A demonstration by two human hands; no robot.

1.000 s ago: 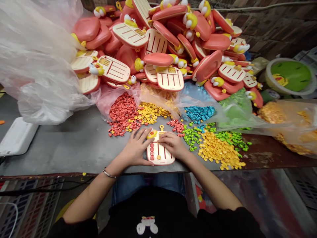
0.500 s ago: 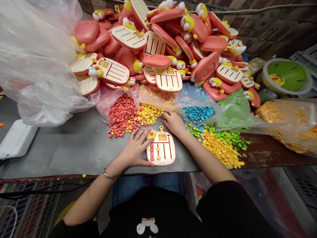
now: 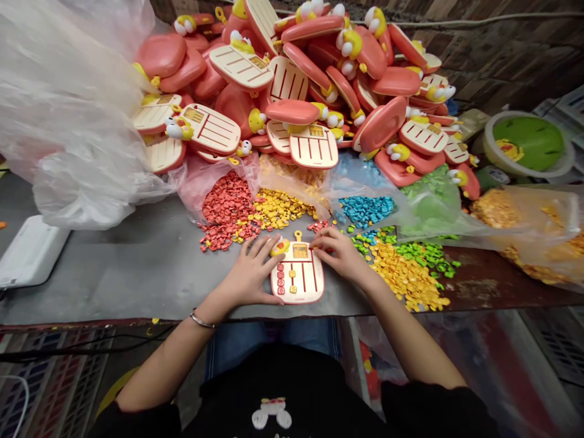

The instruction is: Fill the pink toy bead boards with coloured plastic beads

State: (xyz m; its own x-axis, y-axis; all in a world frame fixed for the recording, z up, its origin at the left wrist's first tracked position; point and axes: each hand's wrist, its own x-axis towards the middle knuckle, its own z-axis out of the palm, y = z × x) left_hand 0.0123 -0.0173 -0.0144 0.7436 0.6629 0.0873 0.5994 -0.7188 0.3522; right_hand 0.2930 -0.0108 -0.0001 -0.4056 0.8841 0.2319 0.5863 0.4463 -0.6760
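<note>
A cream toy board (image 3: 314, 291) with red slots and a yellow animal head (image 3: 280, 246) lies flat on the table in front of me. Red pieces (image 3: 280, 275) fill its leftmost slot, and two yellow pieces (image 3: 292, 281) sit in the slot beside it. My left hand (image 3: 250, 272) holds the board's left side, fingers by the animal head and thumb along the lower left edge. At the upper right corner, the fingertips of my right hand (image 3: 340, 255) are pinched together over the slot's end. They close on a small plastic piece, mostly hidden by the fingers.
Behind the board lie loose heaps of red pieces (image 3: 228, 204), yellow pieces (image 3: 278, 207) and blue pieces (image 3: 365, 210). Green pieces (image 3: 426, 255) and more yellow ones (image 3: 406, 277) spread to the right. Many similar boards (image 3: 314, 148) pile up behind. Plastic bags (image 3: 86, 134) bulge at left.
My right hand has come back from the yellow heap to the board's upper right corner, uncovering a few red pieces behind it. My left hand stays on the board.
</note>
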